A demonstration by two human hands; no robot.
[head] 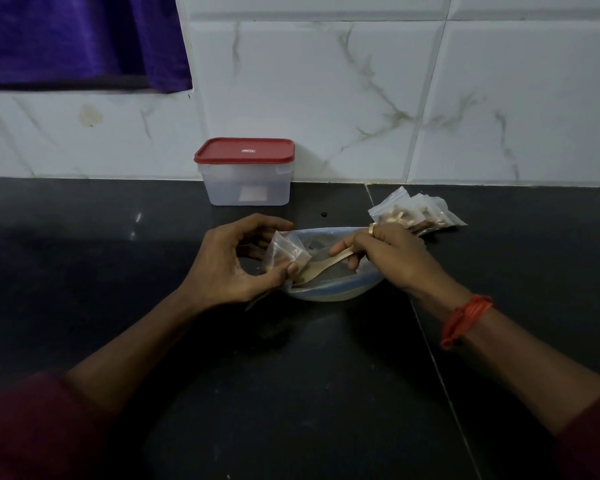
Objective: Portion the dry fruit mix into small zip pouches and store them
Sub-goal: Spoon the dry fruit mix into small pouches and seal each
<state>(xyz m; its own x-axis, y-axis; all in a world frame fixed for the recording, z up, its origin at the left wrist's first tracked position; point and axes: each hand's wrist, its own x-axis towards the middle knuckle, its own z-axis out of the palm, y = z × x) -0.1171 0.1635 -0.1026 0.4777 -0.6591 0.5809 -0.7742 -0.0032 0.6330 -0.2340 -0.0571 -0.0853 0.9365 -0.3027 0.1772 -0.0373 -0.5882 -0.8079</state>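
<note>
A large clear zip bag (329,287) with a blue edge lies on the black counter and holds the dry fruit mix. My left hand (229,261) pinches a small clear zip pouch (286,252) at the big bag's left end. My right hand (388,256) grips a pale wooden spoon (321,266), whose bowl points toward the small pouch over the big bag. A fanned stack of several filled small pouches (416,213) lies just behind my right hand.
A clear plastic box with a red lid (245,171) stands shut against the tiled wall behind the bag. A small dark bit (323,214) lies on the counter. A seam in the counter (426,341) runs from the wall toward the front right.
</note>
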